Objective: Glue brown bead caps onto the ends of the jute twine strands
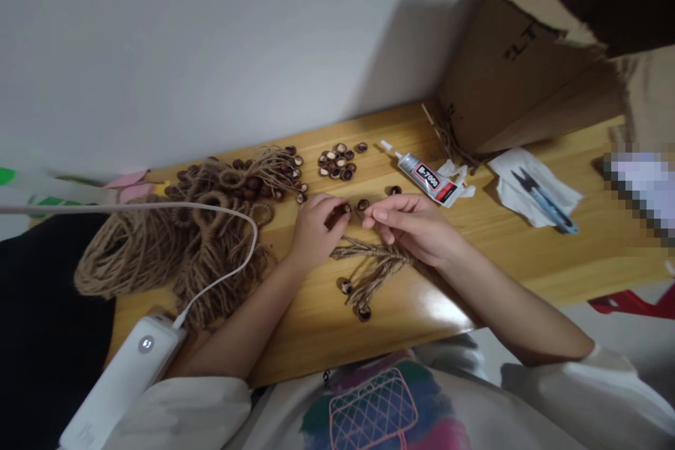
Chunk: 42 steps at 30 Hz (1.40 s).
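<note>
Left of the glue tube (427, 179) and a little nearer to you, your left hand (319, 228) has its thumb and index finger curved towards each other with a narrow gap. A dark nut shell (345, 209) shows in that gap, at the fingertips; you cannot tell from this view whether they grip it or it lies just behind them. Your right hand (414, 225) is just on your side of the tube, its thumb brought down against the index finger with scarcely any space between. Whether something thin is pinched there is too small to tell. The other fingers of that hand are loosely curled.

Between your two hands, left of the tube, lies a loose shell half (363, 204), and another shell (395, 190) sits near the tube, just beyond your right hand. Nearer you than the tube, a forked twine bundle (377, 253) runs partly under your right hand, with two shells (363, 312) by its lower strands. Farther left of the tube you have a cluster of shells (337, 163), then a big heap of coiled twine (131, 246). Right of the tube, blue-handled snips (548, 204) rest on a white tissue (506, 172).
</note>
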Motion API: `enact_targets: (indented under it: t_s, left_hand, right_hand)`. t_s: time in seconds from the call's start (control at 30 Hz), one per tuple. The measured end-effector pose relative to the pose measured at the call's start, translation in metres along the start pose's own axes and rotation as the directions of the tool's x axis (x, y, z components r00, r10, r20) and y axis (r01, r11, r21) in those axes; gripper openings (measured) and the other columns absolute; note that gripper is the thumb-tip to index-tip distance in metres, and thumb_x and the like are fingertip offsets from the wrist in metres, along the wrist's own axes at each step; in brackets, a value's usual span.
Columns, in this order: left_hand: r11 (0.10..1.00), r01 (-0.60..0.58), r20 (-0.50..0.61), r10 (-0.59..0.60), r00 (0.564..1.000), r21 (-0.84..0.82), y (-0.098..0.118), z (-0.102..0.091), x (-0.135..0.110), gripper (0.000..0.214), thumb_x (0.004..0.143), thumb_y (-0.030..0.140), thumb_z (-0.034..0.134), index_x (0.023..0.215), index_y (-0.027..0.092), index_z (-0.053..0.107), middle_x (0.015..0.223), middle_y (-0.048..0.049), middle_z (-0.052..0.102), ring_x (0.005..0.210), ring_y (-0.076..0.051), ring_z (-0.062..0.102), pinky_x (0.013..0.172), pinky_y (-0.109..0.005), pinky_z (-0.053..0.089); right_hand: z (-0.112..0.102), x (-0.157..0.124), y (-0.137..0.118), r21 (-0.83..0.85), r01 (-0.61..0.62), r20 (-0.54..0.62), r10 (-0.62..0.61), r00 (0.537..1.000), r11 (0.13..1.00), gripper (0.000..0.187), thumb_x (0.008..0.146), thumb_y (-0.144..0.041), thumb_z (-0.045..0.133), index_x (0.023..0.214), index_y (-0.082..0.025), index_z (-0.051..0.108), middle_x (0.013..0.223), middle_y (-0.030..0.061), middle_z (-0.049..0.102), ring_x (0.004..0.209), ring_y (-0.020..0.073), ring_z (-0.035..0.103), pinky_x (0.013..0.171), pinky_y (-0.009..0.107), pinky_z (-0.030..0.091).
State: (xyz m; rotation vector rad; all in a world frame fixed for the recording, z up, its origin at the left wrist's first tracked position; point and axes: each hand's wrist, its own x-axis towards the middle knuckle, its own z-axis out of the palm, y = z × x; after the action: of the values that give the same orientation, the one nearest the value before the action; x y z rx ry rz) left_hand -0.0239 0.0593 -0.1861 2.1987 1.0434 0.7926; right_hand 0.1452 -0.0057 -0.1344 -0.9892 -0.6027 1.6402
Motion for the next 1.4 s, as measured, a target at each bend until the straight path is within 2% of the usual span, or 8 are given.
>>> enact_targets:
  t_s: [0.2,0.5,0.67,0.93,1.4]
  left_hand:
    - [1.000,-0.006,-0.005,0.006,1.000,-0.005,-0.0014,0.0007,-0.0005,0.018,0.080,0.015,0.063,0.097,0.017,0.067,0.092,-0.0052,0.067,0.084,-0.018,0.062,0.078,-0.032,0.051]
    - [1.000,0.003,-0.010,-0.003,1.000,-0.003,0.0003,0.0000,-0.0002,0.017,0.080,0.016,0.063,0.096,0.018,0.067,0.091,-0.0041,0.067,0.081,-0.016,0.062,0.077,-0.031,0.051]
    - [1.000,0.007,-0.008,-0.007,1.000,0.003,0.0007,-0.0002,0.0000,0.016,0.079,0.015,0.063,0.095,0.017,0.068,0.091,-0.0041,0.067,0.081,-0.017,0.062,0.077,-0.031,0.050]
    - [1.000,0.017,-0.004,-0.017,1.000,0.006,0.0014,0.0001,0.0000,0.016,0.080,0.016,0.063,0.094,0.018,0.067,0.091,-0.0043,0.067,0.083,-0.017,0.062,0.078,-0.032,0.050]
    - [1.000,-0.012,-0.005,0.012,1.000,0.008,-0.0010,0.0011,-0.0004,0.017,0.080,0.017,0.062,0.096,0.017,0.067,0.093,-0.0051,0.067,0.087,-0.018,0.062,0.081,-0.032,0.050]
  right_hand:
    - [0.0009,0.0003,-0.0006,-0.025,0.014,-0.014,-0.015,1.000,1.000,0.028,0.053,-0.034,0.088,0.059,-0.016,0.068,0.056,-0.0005,0.065,0.040,0.0032,0.044,0.039,0.017,0.033]
    - [-0.0009,-0.0023,-0.0001,-0.059,0.079,0.021,-0.078,0.997,0.995,0.038,0.060,-0.044,0.084,0.056,-0.015,0.060,0.051,-0.0030,0.058,0.036,0.0033,0.042,0.037,0.017,0.030]
    - [-0.0004,-0.0017,-0.0008,-0.027,0.055,0.025,-0.055,0.998,0.998,0.035,0.065,-0.044,0.081,0.058,-0.015,0.063,0.056,-0.0007,0.062,0.037,0.0031,0.042,0.037,0.017,0.029]
    - [-0.0007,-0.0017,-0.0033,0.027,0.025,0.062,-0.027,0.998,0.999,0.026,0.070,-0.041,0.078,0.068,-0.016,0.073,0.065,0.0030,0.068,0.042,0.0052,0.049,0.041,0.018,0.037]
    - [-0.0042,-0.0010,0.0008,0.079,0.030,0.130,-0.040,0.991,0.996,0.011,0.067,-0.022,0.080,0.076,-0.018,0.075,0.071,0.0021,0.071,0.045,0.0036,0.052,0.044,0.014,0.042]
